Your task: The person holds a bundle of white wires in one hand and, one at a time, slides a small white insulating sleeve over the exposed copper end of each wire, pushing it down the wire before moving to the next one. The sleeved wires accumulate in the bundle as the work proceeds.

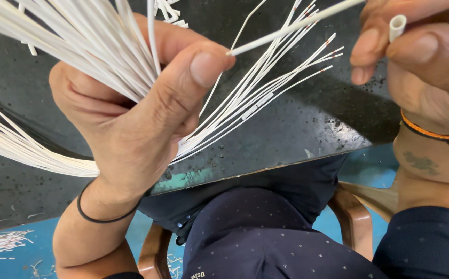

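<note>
Head view: left hand (pixel 131 119) fisted round thin white insulated wires (pixel 80 41) above dark worktop's near edge (pixel 265 165); right hand (pixel 415 57) pinching short white sleeve tube (pixel 397 26). Light, springy, slippery; best gripped mid-bundle.

Small workshop, wire or cable assembly bench. Signs: dark worktop (pixel 307 129), scuffed, pitted, speckled with debris, edge paint worn to green. Big bundle of thin white wires (pixel 54 31) fanned across it, many ends (pixel 333 51) stripped to bare copper. Short white sleeve (pixel 397 26) pinched at fingertips, handwork, no machine in view. Blue floor (pixel 28 258) littered with white offcuts (pixel 2 242) and scraps. Plain wooden chair (pixel 353 217) under seated worker. Nothing homely or office-like; looks like piecework production spot.
</note>
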Tool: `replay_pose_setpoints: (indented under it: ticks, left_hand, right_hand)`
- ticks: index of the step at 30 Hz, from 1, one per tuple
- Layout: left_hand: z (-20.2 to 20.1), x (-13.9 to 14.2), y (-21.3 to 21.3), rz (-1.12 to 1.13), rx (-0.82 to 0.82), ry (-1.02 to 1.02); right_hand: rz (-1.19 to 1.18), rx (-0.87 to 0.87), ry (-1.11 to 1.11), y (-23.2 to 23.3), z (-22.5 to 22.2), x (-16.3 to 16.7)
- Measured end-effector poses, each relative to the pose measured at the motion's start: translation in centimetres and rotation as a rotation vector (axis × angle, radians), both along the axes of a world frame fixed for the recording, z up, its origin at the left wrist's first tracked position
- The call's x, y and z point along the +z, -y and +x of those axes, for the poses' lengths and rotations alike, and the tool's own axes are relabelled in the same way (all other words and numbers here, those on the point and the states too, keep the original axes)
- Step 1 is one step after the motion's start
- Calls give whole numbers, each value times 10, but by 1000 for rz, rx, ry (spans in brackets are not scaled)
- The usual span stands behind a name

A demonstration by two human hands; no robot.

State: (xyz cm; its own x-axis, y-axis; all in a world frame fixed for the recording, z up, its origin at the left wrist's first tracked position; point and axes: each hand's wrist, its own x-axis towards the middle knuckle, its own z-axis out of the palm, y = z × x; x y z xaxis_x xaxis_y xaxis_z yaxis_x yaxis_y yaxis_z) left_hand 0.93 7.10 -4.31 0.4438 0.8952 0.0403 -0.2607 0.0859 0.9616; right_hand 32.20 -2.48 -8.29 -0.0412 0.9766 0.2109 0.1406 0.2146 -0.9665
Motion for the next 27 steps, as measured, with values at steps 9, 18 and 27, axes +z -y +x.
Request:
replay_pose_setpoints:
  ticks: [9,18,27]
  left_hand:
    - [-1,8,-1,51,-23,-143]
    - [2,9,-3,184,-76,-278]
    - [4,11,-2,143,-63,-286]
  right_hand:
    - [18,-39,-53,6,12,-8]
    - [18,-54,-66,8,14,-8]
    - [12,-57,-68,5,15,-7]
